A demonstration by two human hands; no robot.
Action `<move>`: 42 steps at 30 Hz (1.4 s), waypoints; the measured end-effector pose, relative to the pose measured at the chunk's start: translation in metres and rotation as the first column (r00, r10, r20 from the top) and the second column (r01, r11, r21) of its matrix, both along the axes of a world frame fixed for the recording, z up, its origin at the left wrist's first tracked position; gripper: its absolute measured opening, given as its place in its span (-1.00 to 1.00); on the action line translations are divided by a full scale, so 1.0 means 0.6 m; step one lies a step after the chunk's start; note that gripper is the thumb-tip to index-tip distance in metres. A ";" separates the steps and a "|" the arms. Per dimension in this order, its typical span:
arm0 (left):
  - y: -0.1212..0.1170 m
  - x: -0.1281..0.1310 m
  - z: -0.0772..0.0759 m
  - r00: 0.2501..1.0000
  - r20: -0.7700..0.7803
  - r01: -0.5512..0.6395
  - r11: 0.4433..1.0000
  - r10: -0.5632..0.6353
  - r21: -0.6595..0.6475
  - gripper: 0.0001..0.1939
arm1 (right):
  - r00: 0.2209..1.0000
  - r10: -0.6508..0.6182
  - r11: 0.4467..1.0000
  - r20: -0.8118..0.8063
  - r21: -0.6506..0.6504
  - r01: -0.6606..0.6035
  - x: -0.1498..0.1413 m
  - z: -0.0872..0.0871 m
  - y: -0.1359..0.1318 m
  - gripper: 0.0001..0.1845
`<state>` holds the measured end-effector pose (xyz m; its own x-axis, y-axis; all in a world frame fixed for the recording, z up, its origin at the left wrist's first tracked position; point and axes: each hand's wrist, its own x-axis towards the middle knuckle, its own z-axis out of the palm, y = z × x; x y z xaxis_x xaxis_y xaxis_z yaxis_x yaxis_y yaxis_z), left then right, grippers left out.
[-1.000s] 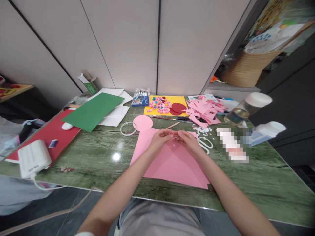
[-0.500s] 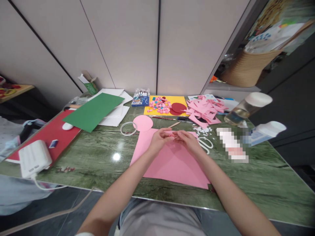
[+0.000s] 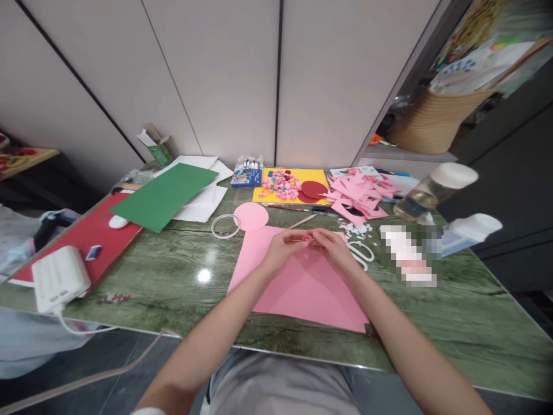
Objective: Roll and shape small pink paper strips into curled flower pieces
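A small pink paper roll point(image 3: 307, 238) is pinched between the fingertips of both hands. My left hand point(image 3: 283, 246) grips it from the left, my right hand point(image 3: 330, 245) from the right, both with bent fingers. Part of the roll is hidden by the fingers. Beneath the hands lies a large pink paper sheet point(image 3: 298, 288) on the green table. A pink paper circle point(image 3: 250, 217) touches the sheet's far left corner. Scissors with white handles point(image 3: 362, 253) lie beside my right hand, partly covered by it.
A yellow sheet point(image 3: 320, 175) bears many small paper rolls point(image 3: 280, 185) and dark red circles point(image 3: 314, 189). Pink scraps point(image 3: 360, 193) are heaped to its right. A clear bottle point(image 3: 436, 191) stands at right. Left are a tape roll point(image 3: 226, 226), green paper point(image 3: 164, 196) and a white power bank point(image 3: 61, 279).
Both hands have shifted slightly, with the fingers turning around the pink roll. Its coiled end shows more clearly now. The things on the table stay where they were.
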<state>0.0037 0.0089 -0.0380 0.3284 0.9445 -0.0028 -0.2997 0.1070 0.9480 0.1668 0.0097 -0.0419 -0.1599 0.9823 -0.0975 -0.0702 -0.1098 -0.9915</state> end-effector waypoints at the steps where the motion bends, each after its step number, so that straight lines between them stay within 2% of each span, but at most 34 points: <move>1: 0.000 0.000 0.001 1.000 -0.003 0.005 1.000 -0.005 0.000 -0.66 | 1.000 -0.003 1.000 0.006 0.007 0.003 0.000 0.000 0.000 -0.67; 11: -0.001 0.001 0.005 0.997 -0.053 -0.059 0.995 0.055 -0.075 -0.61 | 0.990 -0.002 0.997 0.143 0.081 -0.010 -0.004 0.008 -0.002 -0.67; 17: -0.011 0.012 0.008 0.969 -0.134 -0.218 0.972 0.206 -0.084 -0.57 | 0.984 0.001 0.993 0.177 0.113 -0.022 -0.006 -0.003 -0.001 -0.69; 23: -0.023 0.018 0.014 0.961 -0.128 -0.254 0.965 0.244 -0.070 -0.58 | 0.984 0.005 0.991 0.179 0.132 -0.029 -0.008 0.000 -0.005 -0.69; 26: -0.021 0.016 0.016 0.971 -0.092 -0.231 0.969 0.223 -0.092 -0.60 | 0.984 -0.002 0.989 0.181 0.143 -0.024 -0.007 0.006 -0.005 -0.70; 30: -0.011 0.011 0.016 0.990 0.019 -0.136 0.977 0.141 -0.165 -0.63 | 0.985 -0.010 0.988 0.171 0.153 -0.016 -0.006 0.014 -0.004 -0.68; 33: -0.001 0.005 0.014 0.989 0.087 -0.099 0.967 0.123 -0.235 -0.66 | 0.982 -0.022 0.987 0.187 0.162 -0.009 -0.009 0.023 -0.008 -0.67; 36: 0.010 -0.001 0.010 0.980 0.106 -0.131 0.952 0.166 -0.277 -0.65 | 0.971 -0.044 0.986 0.235 0.167 0.004 -0.012 0.027 -0.012 -0.66; 42: 0.028 -0.013 0.003 0.952 0.064 -0.271 0.923 0.298 -0.271 -0.67 | 0.950 -0.041 0.986 0.311 0.166 -0.012 -0.015 0.017 -0.012 -0.64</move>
<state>-0.0042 0.0255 -0.0359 0.0570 0.9696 -0.2380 -0.4471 0.2379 0.8623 0.1577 0.0028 -0.0320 -0.1331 0.9909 0.0223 0.2455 0.0548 -0.9679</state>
